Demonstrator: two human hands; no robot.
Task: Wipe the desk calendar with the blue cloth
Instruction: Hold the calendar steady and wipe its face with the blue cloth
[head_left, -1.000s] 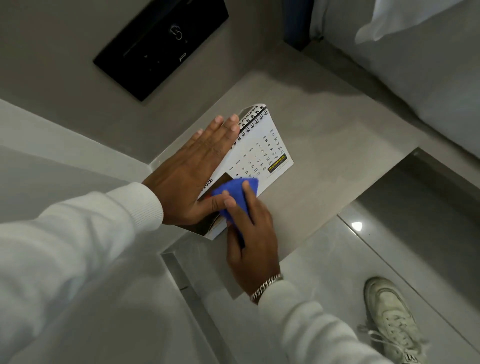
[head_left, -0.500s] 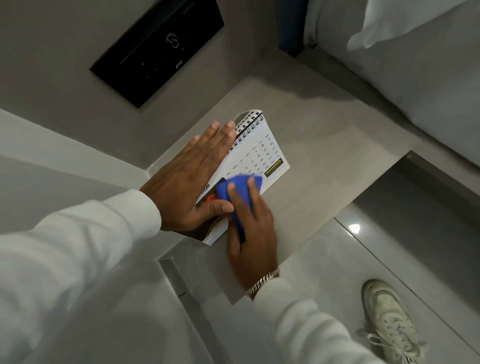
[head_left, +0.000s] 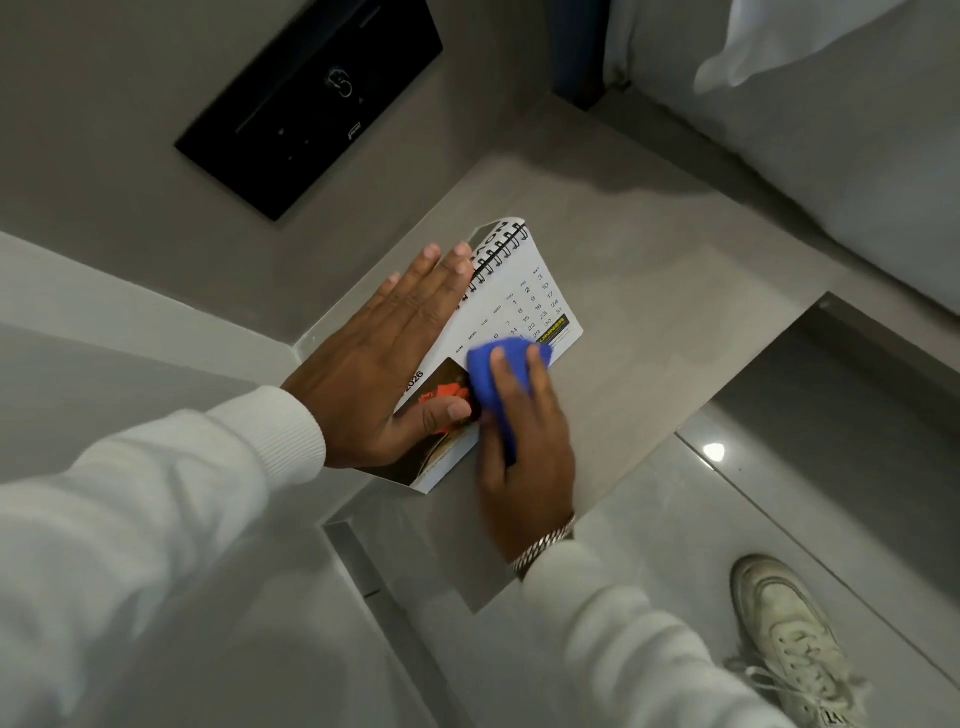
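A white spiral-bound desk calendar (head_left: 524, 296) lies on a grey shelf (head_left: 649, 332), with date numbers on its right part and a photo with something orange at its left. My left hand (head_left: 384, 358) lies flat on the calendar's left half, fingers stretched toward the black spiral, thumb on the photo. My right hand (head_left: 524, 447) presses a folded blue cloth (head_left: 493, 374) onto the calendar's near edge, just below the date grid. The cloth covers the lower rows of numbers.
A black wall panel (head_left: 311, 104) is set in the grey wall behind the shelf. White bedding (head_left: 831, 130) fills the upper right. Below the shelf's edge are glossy floor tiles (head_left: 779, 493) and a white sneaker (head_left: 789, 634).
My right hand has slid the blue cloth to the right along the calendar, from the photo toward the date grid. My left hand has stayed pressed on the calendar.
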